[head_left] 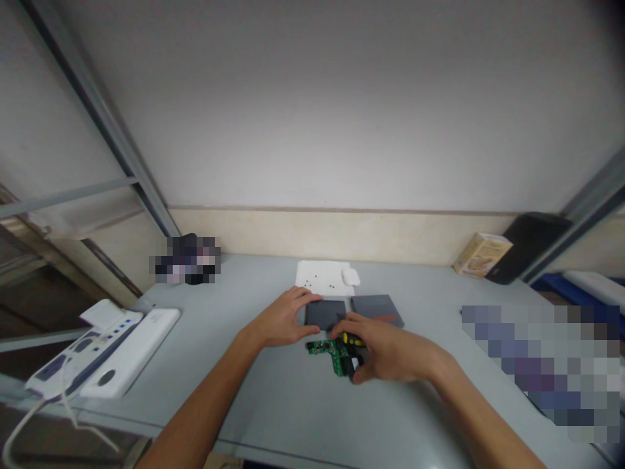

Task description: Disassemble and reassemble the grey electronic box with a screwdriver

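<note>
At the lower left of the frame, the power strip point(85, 355) is laid beside the white slab point(139, 345). At the lower centre, the green board point(336, 357) is located on the table point(273, 404), just below the dark block. The yellow-and-black tool point(352, 339) is held in the right hand point(385, 345), with the fingers curled narrowly around it; contact between this hand and the board cannot be determined.

The dark block point(325, 315) is positioned at the centre, slightly below mid-frame. Its upper and lower edges are held by the left hand point(283, 317), with thumb and fingers set wide. The grey panel point(381, 309) is placed to the right of the block.

Beyond these, small dark pieces point(332, 286) are scattered on the white sheet point(322, 273), and the white case point(350, 277) is set at its right edge. At the far right, the yellow box point(483, 254) is stood against the black object point(530, 244).
</note>
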`<state>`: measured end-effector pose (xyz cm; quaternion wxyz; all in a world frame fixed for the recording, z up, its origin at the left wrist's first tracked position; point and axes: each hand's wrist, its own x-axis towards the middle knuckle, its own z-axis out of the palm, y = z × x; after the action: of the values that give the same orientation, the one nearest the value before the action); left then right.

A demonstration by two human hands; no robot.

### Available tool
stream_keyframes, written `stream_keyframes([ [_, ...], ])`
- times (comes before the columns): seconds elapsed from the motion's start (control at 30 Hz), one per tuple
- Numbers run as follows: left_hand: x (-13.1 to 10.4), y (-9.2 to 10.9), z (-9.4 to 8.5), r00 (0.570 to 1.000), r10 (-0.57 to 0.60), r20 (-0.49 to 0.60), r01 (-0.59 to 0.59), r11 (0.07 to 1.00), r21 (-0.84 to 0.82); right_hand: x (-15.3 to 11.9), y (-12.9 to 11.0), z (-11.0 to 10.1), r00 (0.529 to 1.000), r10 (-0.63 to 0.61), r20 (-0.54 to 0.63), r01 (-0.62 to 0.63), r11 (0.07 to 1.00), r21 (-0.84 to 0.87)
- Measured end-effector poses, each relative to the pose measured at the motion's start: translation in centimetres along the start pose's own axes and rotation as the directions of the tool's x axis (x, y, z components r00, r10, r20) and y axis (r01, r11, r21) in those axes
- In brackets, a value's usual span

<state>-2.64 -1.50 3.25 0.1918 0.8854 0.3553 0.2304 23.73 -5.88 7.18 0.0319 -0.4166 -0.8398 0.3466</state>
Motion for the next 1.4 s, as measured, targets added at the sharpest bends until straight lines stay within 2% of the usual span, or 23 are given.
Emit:
stream_keyframes([
  [0.2,0.0,-0.1,0.1,1.000,0.007,-0.007,-0.007,1.000,0.006,-0.5,-0.5,-0.8,0.999,-0.002,-0.042,0.003,1.000,0.021],
  [0.43,0.0,-0.2,0.0,1.000,-0.004,0.000,0.004,1.000,-0.007,-1.2,0.9,-1.7,0.994,-0.022,-0.111,0.036,0.992,0.121],
  [0.7,-0.1,-0.3,-0.2,1.000,-0.005,-0.009,0.005,1.000,-0.015,-1.5,2.0,-2.6,0.977,-0.035,-0.209,0.063,0.990,0.126],
  [1.0,-0.1,-0.3,-0.2,1.000,-0.014,-0.009,0.014,0.999,-0.044,-0.4,2.4,-2.4,0.920,-0.045,-0.389,0.023,0.998,-0.062],
  [1.4,-0.2,-0.4,0.2,0.999,-0.039,-0.008,0.038,0.996,-0.084,1.7,2.6,-0.5,0.911,-0.043,-0.409,-0.039,0.981,-0.189],
])
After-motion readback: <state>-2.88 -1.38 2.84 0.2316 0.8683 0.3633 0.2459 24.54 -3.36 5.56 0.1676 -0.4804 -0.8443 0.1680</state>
